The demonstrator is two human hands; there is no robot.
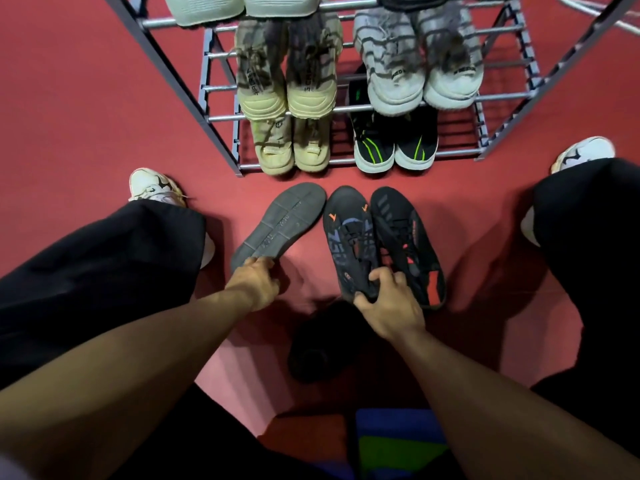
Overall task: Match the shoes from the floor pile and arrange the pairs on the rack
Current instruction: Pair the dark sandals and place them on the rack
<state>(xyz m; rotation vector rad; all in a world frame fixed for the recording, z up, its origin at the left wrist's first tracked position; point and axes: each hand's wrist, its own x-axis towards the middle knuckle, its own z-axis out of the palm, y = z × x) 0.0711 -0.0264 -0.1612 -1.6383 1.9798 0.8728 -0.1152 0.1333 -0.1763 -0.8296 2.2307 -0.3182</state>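
On the red floor before the rack, my left hand (255,282) grips the heel of a dark shoe turned sole up (280,223). My right hand (388,306) is closed on the heel of a black shoe with blue and orange marks (348,237). Right beside it lies a black shoe with red patches (408,244), touching it. The metal shoe rack (221,117) holds pairs: beige shoes (294,147) and black shoes with green stripes (394,147) on the lowest tier, tan shoes (287,81) and grey shoes (422,71) above.
My legs in black trousers flank the shoes, with my white sneakers on the left (156,187) and right (581,154). A dark object (322,348) lies on the floor between my arms. A blue and green thing (398,445) sits at the bottom edge.
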